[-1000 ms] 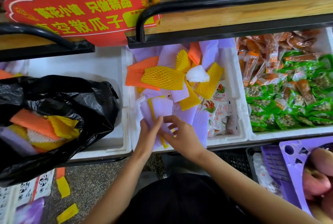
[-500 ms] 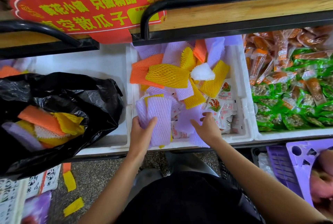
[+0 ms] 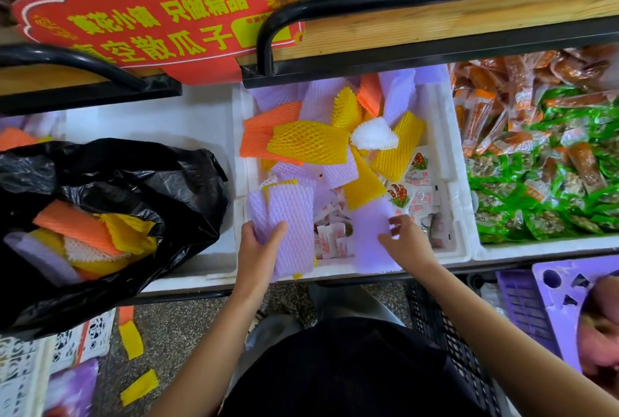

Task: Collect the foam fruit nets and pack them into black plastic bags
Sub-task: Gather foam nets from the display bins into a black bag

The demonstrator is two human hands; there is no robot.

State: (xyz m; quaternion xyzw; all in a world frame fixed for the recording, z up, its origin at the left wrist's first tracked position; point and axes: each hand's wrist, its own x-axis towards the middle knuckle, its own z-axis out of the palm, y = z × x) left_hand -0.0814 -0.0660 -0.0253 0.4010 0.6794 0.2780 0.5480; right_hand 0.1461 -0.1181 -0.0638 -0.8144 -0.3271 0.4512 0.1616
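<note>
over the white box (image 3: 457,202), my left hand (image 3: 259,244) clamped a stack of purple nets (image 3: 289,212) under its thumb and my right hand (image 3: 407,244) pinched another net (image 3: 368,242) by its edge; i judged them light, squashy, best held flat mid-stack.

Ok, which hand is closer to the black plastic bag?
Left. The left hand grips purple foam nets just right of the black plastic bag; the right hand holds another net farther right, over the white foam bin.
</note>
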